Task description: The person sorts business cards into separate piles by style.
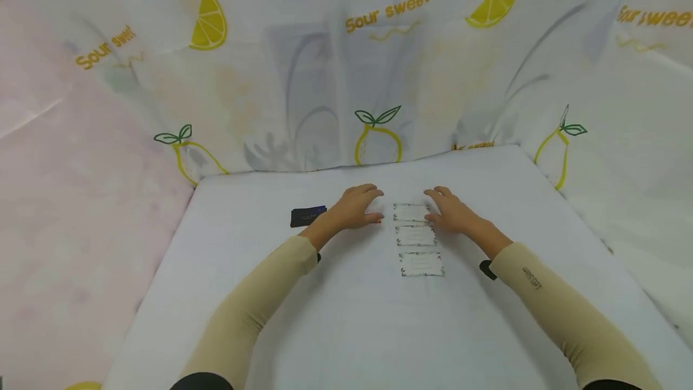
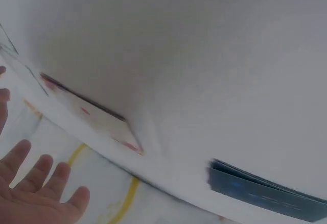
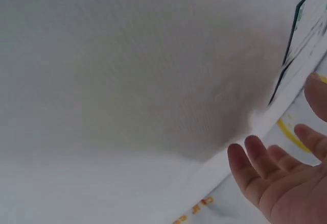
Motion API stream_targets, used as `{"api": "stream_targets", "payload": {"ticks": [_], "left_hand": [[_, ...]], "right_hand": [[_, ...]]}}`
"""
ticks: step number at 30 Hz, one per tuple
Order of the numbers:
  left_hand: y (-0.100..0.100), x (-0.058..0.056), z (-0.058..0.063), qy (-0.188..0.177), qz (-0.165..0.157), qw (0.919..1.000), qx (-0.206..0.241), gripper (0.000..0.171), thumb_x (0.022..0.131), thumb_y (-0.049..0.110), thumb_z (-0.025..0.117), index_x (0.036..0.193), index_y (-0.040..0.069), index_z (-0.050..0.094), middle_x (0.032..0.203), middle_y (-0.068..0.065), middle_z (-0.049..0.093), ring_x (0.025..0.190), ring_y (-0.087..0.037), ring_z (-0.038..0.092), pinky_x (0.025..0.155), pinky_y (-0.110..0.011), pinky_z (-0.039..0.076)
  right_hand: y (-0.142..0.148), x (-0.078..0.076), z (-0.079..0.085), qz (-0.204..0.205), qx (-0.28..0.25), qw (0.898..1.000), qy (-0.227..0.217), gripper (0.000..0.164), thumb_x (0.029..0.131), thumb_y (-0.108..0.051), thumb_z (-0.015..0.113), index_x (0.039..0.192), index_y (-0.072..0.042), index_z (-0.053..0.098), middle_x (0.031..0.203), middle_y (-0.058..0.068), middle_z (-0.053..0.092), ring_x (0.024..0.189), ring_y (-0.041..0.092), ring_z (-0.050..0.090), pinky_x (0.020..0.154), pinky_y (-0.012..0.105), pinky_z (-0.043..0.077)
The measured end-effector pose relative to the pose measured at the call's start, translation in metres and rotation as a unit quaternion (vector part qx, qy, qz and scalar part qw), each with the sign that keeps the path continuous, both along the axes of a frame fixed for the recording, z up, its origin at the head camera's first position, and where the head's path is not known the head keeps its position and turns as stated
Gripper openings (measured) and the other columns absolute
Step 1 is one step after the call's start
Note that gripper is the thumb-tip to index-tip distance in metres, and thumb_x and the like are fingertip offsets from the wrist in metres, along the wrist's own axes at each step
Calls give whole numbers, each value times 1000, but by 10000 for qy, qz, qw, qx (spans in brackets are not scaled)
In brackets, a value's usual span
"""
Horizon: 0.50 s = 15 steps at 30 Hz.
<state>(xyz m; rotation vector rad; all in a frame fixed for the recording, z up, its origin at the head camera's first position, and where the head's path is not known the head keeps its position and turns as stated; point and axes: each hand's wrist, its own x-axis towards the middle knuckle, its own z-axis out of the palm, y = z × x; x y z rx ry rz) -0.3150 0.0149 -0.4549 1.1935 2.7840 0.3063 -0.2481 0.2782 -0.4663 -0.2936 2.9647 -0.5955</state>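
Observation:
My left hand (image 1: pixel 354 206) hovers with spread, slightly bent fingers, holding nothing. Below it lies a pale card pile with red print (image 2: pixel 97 114), mostly hidden by the hand in the head view. Three white cards with leafy borders lie in a column: a far card (image 1: pixel 409 212), a middle card (image 1: pixel 414 235) and a near card (image 1: pixel 422 264). Beside the far card is my right hand (image 1: pixel 452 210), fingers loosely spread and nothing in them. Its thumb overlaps that card's right edge in the head view; I cannot tell whether they touch.
A stack of dark cards (image 1: pixel 305 216) lies left of my left hand, partly covered by the wrist. All the cards are on a white tabletop (image 1: pixel 352 324). Behind it hangs a lemon-print cloth (image 1: pixel 314 77), which also runs along both sides.

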Motion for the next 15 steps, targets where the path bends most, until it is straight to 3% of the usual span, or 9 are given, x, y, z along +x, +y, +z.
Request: {"api": "stream_targets", "payload": {"ticks": [4,7,15], "left_hand": [[36,-9,5,-96,8,9998,-185,55,94,37,67,141,12,52,146,-6,51,138,-23,46,115,-41,35],[52,-12,3,-384,177,9985,-338,55,93,37,68,141,14,52,147,-4,51,138,-21,46,115,-38,35],[66,-13,-12,-898,444,9935,-536,62,88,39,74,142,19,52,143,-5,52,135,-25,46,112,-50,34]], "right_hand": [[3,-13,1,-85,124,9998,-102,63,95,-22,66,146,4,39,149,32,37,138,47,37,111,58,33],[2,-19,0,-161,174,9995,-208,65,93,-26,69,144,3,42,146,29,44,136,44,42,110,56,35],[-5,-23,-6,-342,354,9981,-376,67,84,-26,78,140,-1,50,135,22,57,128,41,51,102,65,37]]}}
